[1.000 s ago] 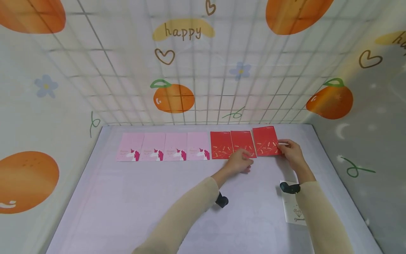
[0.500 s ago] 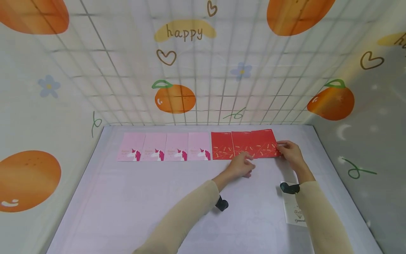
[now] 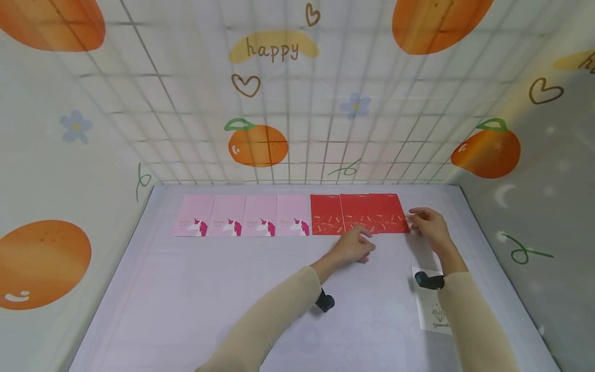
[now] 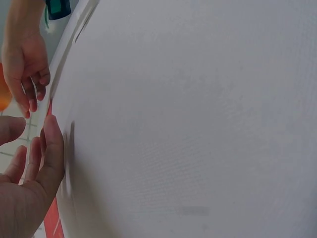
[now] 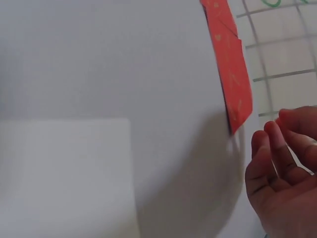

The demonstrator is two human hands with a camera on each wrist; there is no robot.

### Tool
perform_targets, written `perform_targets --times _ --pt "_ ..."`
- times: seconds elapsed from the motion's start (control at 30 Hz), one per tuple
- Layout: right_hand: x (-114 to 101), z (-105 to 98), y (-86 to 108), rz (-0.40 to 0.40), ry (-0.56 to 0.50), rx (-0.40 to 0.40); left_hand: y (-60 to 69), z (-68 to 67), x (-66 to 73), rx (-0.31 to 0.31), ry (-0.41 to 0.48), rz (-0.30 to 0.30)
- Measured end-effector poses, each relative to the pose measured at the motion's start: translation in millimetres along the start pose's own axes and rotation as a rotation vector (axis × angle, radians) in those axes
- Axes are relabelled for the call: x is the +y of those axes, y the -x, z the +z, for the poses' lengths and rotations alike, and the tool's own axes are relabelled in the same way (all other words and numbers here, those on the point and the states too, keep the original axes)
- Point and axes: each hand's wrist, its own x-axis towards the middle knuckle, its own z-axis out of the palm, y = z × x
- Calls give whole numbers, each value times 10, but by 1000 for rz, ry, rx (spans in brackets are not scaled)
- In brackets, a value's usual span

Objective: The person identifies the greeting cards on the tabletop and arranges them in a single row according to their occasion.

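Three red cards with pale gold marks lie side by side at the back of the table; the right-hand red card (image 3: pixel 389 213) overlaps the middle red card (image 3: pixel 355 209). My left hand (image 3: pixel 349 246) rests at the lower edge of the middle one, fingers loosely bent, covering part of that edge. Just off the right end of the row, my right hand (image 3: pixel 431 228) hovers with relaxed fingers and holds nothing. In the right wrist view a small gap separates the fingers (image 5: pixel 282 153) from the red card's corner (image 5: pixel 237 111).
Several pink unicorn cards (image 3: pixel 260 214) continue the row leftward. Beneath my right forearm lies a white card (image 3: pixel 427 305) with a diamond drawing, partly hidden by the sleeve. A patterned cloth wall (image 3: pixel 297 103) rises behind the table's back edge.
The right-hand red card has slid left and straightened, coming to overlap the middle one. My right hand has let go of it and moved slightly right. My left hand has shifted slightly down.
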Motion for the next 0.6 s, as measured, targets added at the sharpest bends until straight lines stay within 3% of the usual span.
perform_targets --times 0.33,0.6 --pt "58 -155 392 -86 47 -10 32 56 63 -40 -5 54" --pt "188 -327 717 -128 69 -46 26 118 92 -56 -19 41"
